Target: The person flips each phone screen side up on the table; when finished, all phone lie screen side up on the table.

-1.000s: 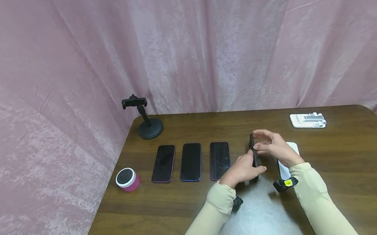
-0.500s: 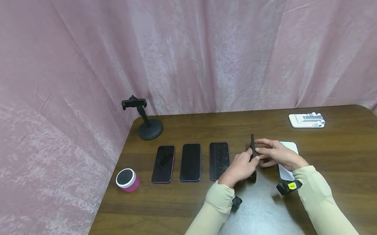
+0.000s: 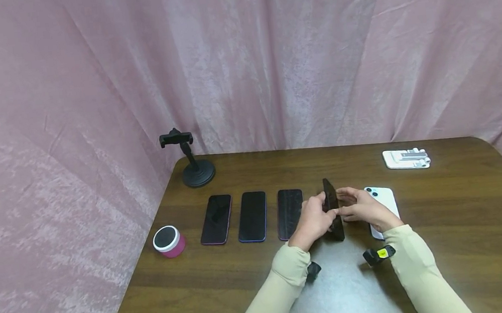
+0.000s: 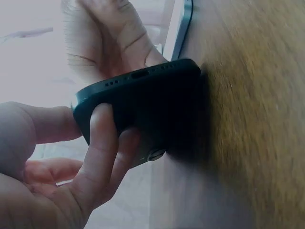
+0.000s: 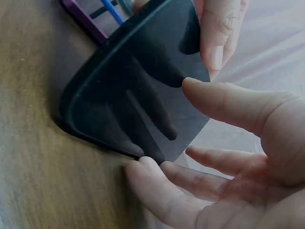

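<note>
A black smartphone [image 3: 337,229] stands on its long edge on the table between both hands, its glossy screen turned to the right. My left hand [image 3: 313,217] grips its upper edge; in the left wrist view, fingers [image 4: 102,126] lie against the dark back [image 4: 167,105], near the port end. My right hand [image 3: 366,210] is on the screen side, loosely spread. The right wrist view has its fingertips [image 5: 147,167] right at the screen's edge, with finger reflections on the glass [image 5: 105,109]. A white phone [image 3: 386,198] with its camera lenses up lies partly behind the right hand.
Left of the hands, three dark phones, a purple-edged one [image 3: 216,220], a blue-edged one [image 3: 252,217] and another [image 3: 290,213], lie in a row. A black phone stand [image 3: 198,173], a pink jar [image 3: 171,247] and a folded white stand [image 3: 407,159] sit farther out.
The black phone has shifted slightly left and turned, so more of its screen shows. The left hand moved left with it. The right hand came down along it, uncovering the white phone's lenses.
</note>
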The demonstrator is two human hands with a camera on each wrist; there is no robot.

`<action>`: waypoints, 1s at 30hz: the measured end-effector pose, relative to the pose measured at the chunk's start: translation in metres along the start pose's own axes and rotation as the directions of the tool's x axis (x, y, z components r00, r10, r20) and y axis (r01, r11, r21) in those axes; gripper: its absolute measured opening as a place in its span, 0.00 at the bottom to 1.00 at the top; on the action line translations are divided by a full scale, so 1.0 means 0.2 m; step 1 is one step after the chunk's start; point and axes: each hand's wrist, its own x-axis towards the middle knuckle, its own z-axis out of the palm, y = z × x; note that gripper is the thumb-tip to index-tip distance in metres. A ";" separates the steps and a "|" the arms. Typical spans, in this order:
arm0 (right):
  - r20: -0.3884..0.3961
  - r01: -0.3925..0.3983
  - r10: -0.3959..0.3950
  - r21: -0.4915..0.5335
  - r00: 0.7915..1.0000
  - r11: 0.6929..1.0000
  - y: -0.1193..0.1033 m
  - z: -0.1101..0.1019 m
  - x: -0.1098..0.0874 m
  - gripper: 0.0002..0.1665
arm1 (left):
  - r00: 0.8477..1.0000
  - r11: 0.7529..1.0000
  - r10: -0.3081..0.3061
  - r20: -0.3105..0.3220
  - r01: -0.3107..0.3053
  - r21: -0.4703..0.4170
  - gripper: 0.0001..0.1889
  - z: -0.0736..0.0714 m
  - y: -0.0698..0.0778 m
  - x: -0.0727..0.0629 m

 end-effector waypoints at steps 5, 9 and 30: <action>-0.042 0.020 -0.024 -0.090 0.999 0.996 -0.01 0.03 0.01 0.42 | 0.999 0.997 -0.015 -0.041 0.018 0.069 0.11 -0.02 -0.01 0.00; -0.083 -0.002 -0.011 -0.155 0.997 0.988 -0.01 0.05 0.02 0.43 | 0.998 0.985 -0.027 -0.057 0.037 0.169 0.13 -0.03 -0.01 0.01; -0.219 -0.068 -0.035 -0.445 0.975 0.893 -0.02 0.08 0.03 0.39 | 0.986 0.943 -0.148 -0.073 0.164 0.290 0.32 0.00 0.03 -0.02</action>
